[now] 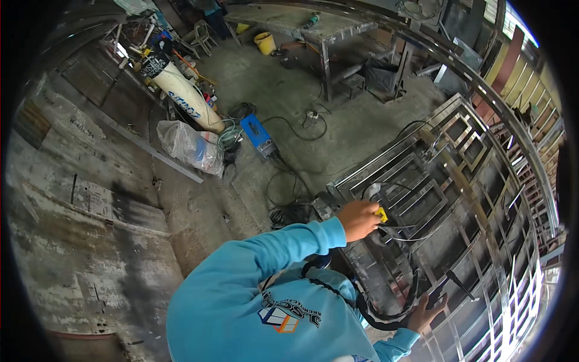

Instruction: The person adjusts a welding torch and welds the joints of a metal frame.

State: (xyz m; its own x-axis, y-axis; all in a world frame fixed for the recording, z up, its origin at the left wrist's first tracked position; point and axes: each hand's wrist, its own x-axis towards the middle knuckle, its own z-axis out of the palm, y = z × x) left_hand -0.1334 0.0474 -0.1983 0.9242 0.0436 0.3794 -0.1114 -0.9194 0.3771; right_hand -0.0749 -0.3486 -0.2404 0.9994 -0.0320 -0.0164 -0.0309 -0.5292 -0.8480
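Note:
My left hand [360, 221] is closed round a small yellow object [381, 214] whose kind I cannot make out. It is over the near edge of a dark work table [377, 265], beside a metal grille [422, 187] of nested rectangular bars. A whitish item [374, 190] lies just beyond that hand. My right hand [426, 314], lower right, grips the dark handle of a welding torch [457, 282]. The torch's head points out over the bars, and a thick black hose [383, 315] runs from it back along my body. Both sleeves are light blue.
A blue welding machine [258, 136] stands on the floor with coiled cables. Near it lean a cream gas cylinder [184, 96] and a plastic-wrapped bundle [190, 146]. Farther off are a yellow bucket [265, 43] and a large table [289, 18]. A long curved-looking metal bar [482, 87] spans the right.

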